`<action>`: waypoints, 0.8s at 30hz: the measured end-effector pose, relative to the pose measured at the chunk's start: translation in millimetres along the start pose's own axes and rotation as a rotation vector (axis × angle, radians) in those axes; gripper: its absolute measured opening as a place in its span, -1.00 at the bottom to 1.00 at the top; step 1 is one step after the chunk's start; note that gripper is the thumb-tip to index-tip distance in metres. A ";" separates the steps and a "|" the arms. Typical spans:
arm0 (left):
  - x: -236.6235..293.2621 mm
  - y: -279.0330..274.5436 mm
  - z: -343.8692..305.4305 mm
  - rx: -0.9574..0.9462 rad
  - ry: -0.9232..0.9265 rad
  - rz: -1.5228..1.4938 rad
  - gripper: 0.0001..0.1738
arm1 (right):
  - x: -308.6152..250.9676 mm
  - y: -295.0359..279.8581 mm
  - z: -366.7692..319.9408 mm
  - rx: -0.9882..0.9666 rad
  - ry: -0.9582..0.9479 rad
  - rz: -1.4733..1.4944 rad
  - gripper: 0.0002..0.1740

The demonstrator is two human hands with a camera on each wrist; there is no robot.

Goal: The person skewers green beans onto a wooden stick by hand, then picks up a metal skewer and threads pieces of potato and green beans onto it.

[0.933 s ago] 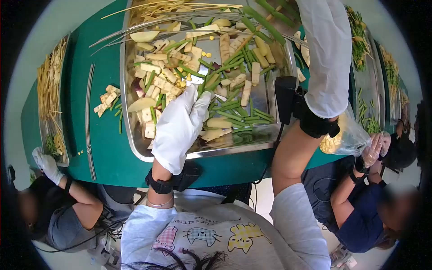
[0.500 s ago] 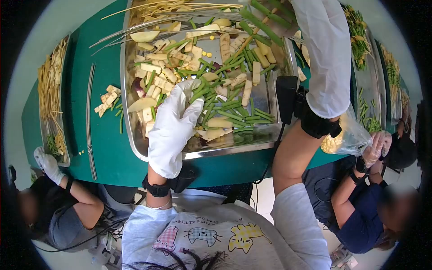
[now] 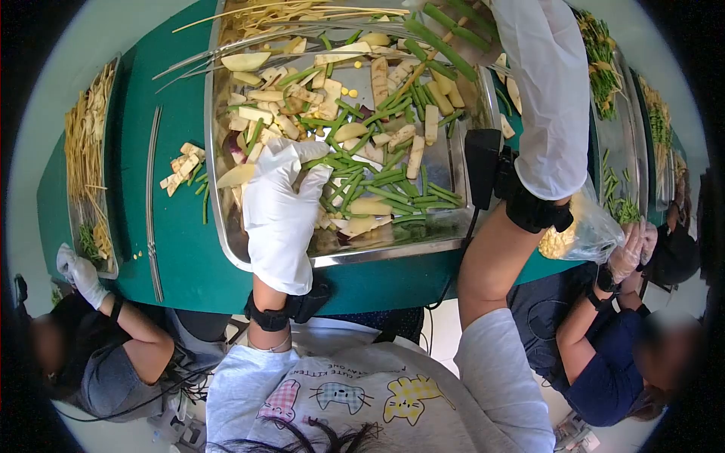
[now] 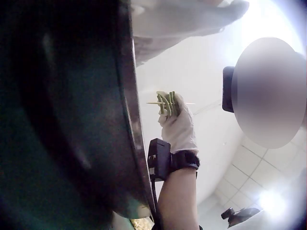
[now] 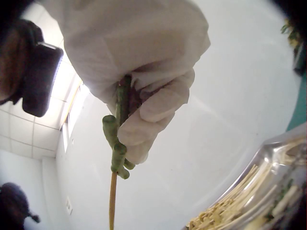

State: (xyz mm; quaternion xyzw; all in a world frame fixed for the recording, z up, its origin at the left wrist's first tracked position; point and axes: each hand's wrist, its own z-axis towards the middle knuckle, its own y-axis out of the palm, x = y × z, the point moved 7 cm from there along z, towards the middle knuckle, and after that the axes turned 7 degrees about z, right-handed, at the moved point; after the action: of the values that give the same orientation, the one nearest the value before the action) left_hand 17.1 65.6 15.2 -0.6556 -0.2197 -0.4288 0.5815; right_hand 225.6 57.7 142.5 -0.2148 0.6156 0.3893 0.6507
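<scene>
My gloved left hand (image 3: 278, 215) reaches into the metal tray (image 3: 355, 255), thumb and forefinger spread apart. Its fingertips lie at the edge of a pile of cut green beans (image 3: 389, 177); the other fingers are hidden beneath the hand. In the right wrist view, my gloved right hand (image 5: 151, 96) grips a wooden skewer (image 5: 112, 199) threaded with several green bean pieces (image 5: 119, 155). The skewer's free end slants down over the tray in the head view. Eggplant pieces (image 3: 415, 156) and potato slices (image 3: 245, 62) lie among the beans.
Metal skewers (image 3: 226, 49) and bamboo skewers (image 3: 302, 9) lie across the tray's far side. More metal skewers (image 3: 154, 226) and cut eggplant (image 3: 181, 167) are on the green table (image 3: 196, 279). Other trays stand at both sides, with gloved people nearby.
My left hand has drawn back leftward from the bean pile, and its thumb and forefinger have spread. The right hand and its skewer have hardly moved.
</scene>
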 end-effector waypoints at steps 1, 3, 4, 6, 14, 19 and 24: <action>7.1 -4.5 0.1 0.034 0.063 0.100 -0.81 | 0.0 0.6 -0.7 -0.008 0.022 -0.008 -0.72; 4.5 -6.5 -0.4 0.054 0.061 0.100 -0.82 | -0.5 -0.8 -1.1 -0.051 0.043 -0.043 -0.72; 3.3 -7.2 -0.5 0.065 0.060 0.098 -0.83 | -0.5 -1.4 -0.9 -0.076 0.063 -0.037 -0.73; 3.8 -10.1 -0.7 0.097 0.074 0.064 -0.83 | -0.1 -1.3 -0.7 -0.116 0.125 0.008 -0.73; 29.4 -31.2 0.2 0.186 0.021 -0.112 -0.87 | -16.5 1.0 -2.6 -0.079 0.205 0.138 -0.76; 50.5 -28.3 14.3 0.091 -0.114 -0.689 -0.79 | -13.0 -28.2 1.4 -0.192 -0.683 -0.767 -0.61; 77.1 -21.6 37.4 0.135 -0.034 -1.046 -0.72 | -16.3 -32.9 11.1 -0.109 -0.355 -0.383 -0.63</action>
State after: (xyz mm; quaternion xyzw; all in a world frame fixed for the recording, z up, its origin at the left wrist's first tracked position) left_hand 52.9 89.8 92.3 -0.4265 -0.5541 -0.6357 0.3271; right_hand 259.0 42.4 153.4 -0.2907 0.4180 0.3232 0.7977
